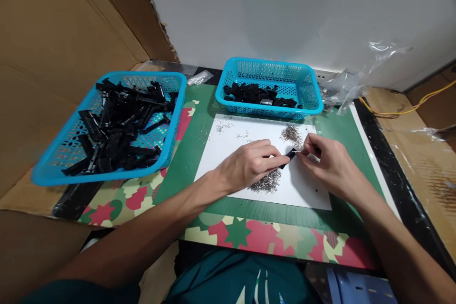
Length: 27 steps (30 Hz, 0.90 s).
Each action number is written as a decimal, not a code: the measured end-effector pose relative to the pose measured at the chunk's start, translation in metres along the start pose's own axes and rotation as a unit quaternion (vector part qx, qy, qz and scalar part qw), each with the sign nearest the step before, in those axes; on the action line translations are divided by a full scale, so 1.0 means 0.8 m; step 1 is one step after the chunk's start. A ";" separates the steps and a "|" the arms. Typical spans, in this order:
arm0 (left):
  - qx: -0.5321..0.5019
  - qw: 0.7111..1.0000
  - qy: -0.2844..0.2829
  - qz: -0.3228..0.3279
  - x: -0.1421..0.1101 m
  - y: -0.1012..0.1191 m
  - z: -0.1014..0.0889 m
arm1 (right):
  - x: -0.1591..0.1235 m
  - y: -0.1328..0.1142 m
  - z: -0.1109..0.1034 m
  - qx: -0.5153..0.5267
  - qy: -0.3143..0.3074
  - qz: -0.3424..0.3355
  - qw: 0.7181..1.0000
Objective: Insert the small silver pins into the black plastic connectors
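My left hand [249, 164] is closed on a small black plastic part [289, 156], held just above a white sheet of paper [313, 194]. My right hand [326, 164] meets it from the right, its fingertips pinched on a tiny metal piece at the part's end. Two heaps of small metal springs lie on the sheet: one [267, 184] under my left hand, another [291, 134] just beyond both hands. Loose springs are scattered at the sheet's far left.
A blue basket [53, 171] full of long black plastic parts sits at the left. A second blue basket [309, 90] with smaller black parts stands behind the sheet. Clear plastic bags [347, 86] lie at the far right, a yellow wire [409, 110] beyond. Cardboard walls the left side.
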State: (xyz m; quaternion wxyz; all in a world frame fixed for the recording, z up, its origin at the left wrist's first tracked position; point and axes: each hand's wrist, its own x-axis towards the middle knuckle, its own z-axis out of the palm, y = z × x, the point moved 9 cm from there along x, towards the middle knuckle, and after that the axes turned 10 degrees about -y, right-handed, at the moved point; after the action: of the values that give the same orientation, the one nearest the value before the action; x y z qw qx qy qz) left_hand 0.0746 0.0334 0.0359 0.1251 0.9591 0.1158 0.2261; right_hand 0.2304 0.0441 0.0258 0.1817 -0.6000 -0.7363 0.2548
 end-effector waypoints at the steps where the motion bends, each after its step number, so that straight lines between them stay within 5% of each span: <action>1: 0.004 1.000 -0.002 0.001 0.000 0.001 0.000 | 0.000 -0.001 0.000 -0.003 0.002 -0.001 1.000; 27: -0.130 0.988 0.051 -0.062 -0.005 -0.017 -0.007 | -0.014 -0.022 -0.001 -0.045 0.088 -0.023 0.995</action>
State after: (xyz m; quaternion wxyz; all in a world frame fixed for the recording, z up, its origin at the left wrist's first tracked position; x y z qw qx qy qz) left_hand 0.0664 0.0462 0.0350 0.2563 0.9130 0.1509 0.2793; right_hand 0.2194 0.0303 0.0376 0.2249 -0.6106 -0.7415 0.1635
